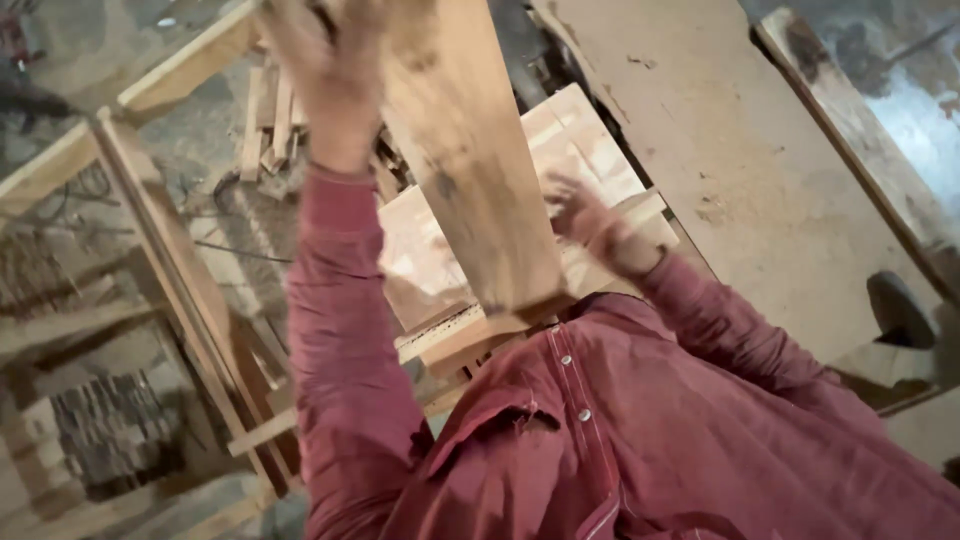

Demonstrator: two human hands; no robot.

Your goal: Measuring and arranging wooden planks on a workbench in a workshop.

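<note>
- Left hand point(335, 70): raised high at the top of the view, blurred; it lies against the upper part of a long wooden plank point(470, 160). Whether its fingers wrap the board's edge cannot be told.
- Right hand point(590, 225): lower, just beside the plank's right edge, fingers spread loosely; a firm hold on anything cannot be made out.
- Plank: tilted steeply, its lower end near the person's chest, above a stack of pale boards point(580, 150).
- Surroundings: a wide sheet of worn board point(740, 150) lies to the right; a timber frame point(150, 230) stands to the left, with offcuts point(270, 130) on the floor.
- Handling note: a long board held this steeply would, in my judgement, be steadiest with one hand high and one low, both gripping its edges.
</note>
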